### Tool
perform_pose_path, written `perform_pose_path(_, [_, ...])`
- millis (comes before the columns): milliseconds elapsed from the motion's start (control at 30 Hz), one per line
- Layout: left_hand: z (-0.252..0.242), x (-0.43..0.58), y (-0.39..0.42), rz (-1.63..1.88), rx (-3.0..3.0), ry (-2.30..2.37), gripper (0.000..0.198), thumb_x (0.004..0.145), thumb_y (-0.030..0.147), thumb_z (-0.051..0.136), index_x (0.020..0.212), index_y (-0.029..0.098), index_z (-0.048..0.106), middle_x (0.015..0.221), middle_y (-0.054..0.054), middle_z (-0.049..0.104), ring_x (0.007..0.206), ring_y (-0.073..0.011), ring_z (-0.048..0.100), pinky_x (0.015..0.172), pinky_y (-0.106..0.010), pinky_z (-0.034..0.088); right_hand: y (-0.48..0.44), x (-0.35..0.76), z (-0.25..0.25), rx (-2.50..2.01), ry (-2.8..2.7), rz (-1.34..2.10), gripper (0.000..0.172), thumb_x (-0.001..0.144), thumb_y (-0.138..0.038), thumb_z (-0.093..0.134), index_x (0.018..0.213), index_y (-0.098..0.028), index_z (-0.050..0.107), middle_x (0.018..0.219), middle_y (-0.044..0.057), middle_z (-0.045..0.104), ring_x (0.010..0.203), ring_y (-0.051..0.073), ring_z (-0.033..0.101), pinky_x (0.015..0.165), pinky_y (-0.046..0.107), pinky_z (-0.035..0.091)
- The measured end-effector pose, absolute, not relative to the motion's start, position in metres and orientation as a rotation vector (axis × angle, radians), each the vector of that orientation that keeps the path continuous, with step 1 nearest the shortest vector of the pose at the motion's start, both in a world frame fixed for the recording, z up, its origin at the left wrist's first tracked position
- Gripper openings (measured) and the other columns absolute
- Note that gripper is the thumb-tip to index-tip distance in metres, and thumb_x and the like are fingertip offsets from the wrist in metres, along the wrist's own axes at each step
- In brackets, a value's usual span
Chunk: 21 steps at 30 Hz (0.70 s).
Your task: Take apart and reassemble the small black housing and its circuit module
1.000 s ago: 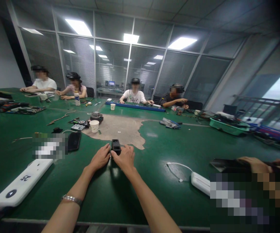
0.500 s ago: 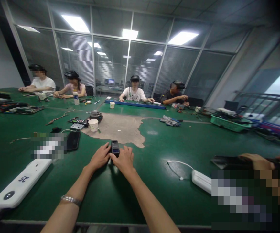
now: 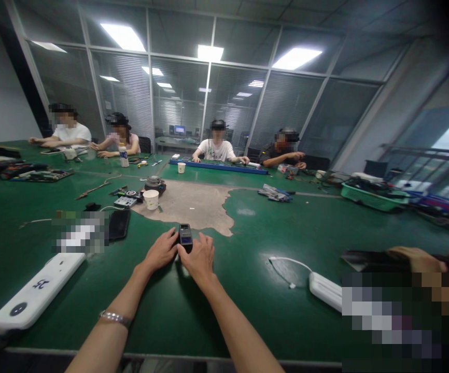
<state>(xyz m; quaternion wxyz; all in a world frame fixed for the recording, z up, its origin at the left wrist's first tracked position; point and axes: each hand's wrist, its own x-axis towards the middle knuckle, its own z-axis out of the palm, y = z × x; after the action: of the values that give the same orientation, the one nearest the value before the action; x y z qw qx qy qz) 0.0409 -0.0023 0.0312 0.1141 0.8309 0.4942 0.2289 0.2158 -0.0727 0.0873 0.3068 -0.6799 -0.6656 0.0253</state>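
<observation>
A small dark block-shaped device (image 3: 185,234) with a bluish panel on its near top face stands on the green table, between my hands. Its exact kind cannot be made out. My left hand (image 3: 163,248) is curved against its left side, fingertips touching it. From the near right, my right hand (image 3: 198,255) grips it, with the thumb at the near left and bent fingers on the right side. The lower part of the device is hidden by the fingers. A silver bracelet (image 3: 114,318) circles my left wrist.
A white power strip (image 3: 40,287) and black phone (image 3: 119,224) lie to the left. A paper cup (image 3: 151,200) stands ahead. On the right are a white charger-like piece (image 3: 324,290) and a nearby person's hand (image 3: 419,259). Several people sit across the table; a green basket (image 3: 374,197) is far right.
The whole view has shifted slightly to the left, so things appear a little further right. Both hands keep their hold around the device, with no clear movement.
</observation>
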Motion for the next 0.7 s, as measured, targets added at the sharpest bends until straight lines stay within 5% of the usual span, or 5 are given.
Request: perform_pose_path(700, [0.040,0.042,-0.007,0.678,2.462,1.423,0.052,0.105,0.035,0.050,0.155,0.022,0.052,0.167,-0.013,0.044,0.152,-0.0330,0.045,0.125,-0.050,0.036,-0.068,0.304,0.072,-1.870,-1.583,-0.010,0.043,0.095,-0.052,0.066,0.107,-0.013,0.081,0.137,0.020,0.067,0.130,0.037,0.053,0.107,0.044,0.043])
